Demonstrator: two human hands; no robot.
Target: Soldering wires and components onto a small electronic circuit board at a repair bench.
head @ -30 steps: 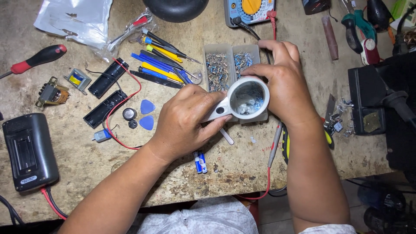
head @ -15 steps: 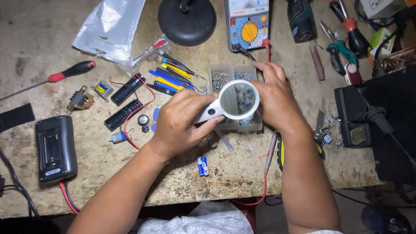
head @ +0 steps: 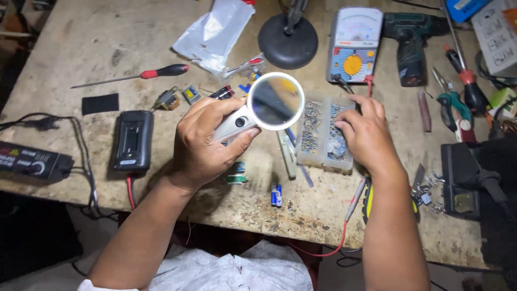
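My left hand (head: 207, 141) grips the white handle of a round magnifying glass (head: 276, 102), held above the workbench with the lens left of a clear parts box (head: 320, 141). The box has compartments full of small metal components. My right hand (head: 363, 134) rests on the box's right compartment, fingers curled down into the parts; whether they pinch anything is hidden. Several blue and yellow precision screwdrivers lie partly hidden under the lens and my left hand.
An analog multimeter (head: 353, 45) and a black round stand base (head: 287, 39) sit at the back. A red-handled screwdriver (head: 161, 71) and a black charger (head: 133, 141) lie to the left, a cordless drill (head: 411, 47) and pliers (head: 451, 105) to the right. A small blue cell (head: 276, 195) lies near the front edge.
The magnifying glass has moved left off the parts box and a little higher. My right hand has dropped from behind the lens onto the box. The view has shifted, showing more of the bench's left.
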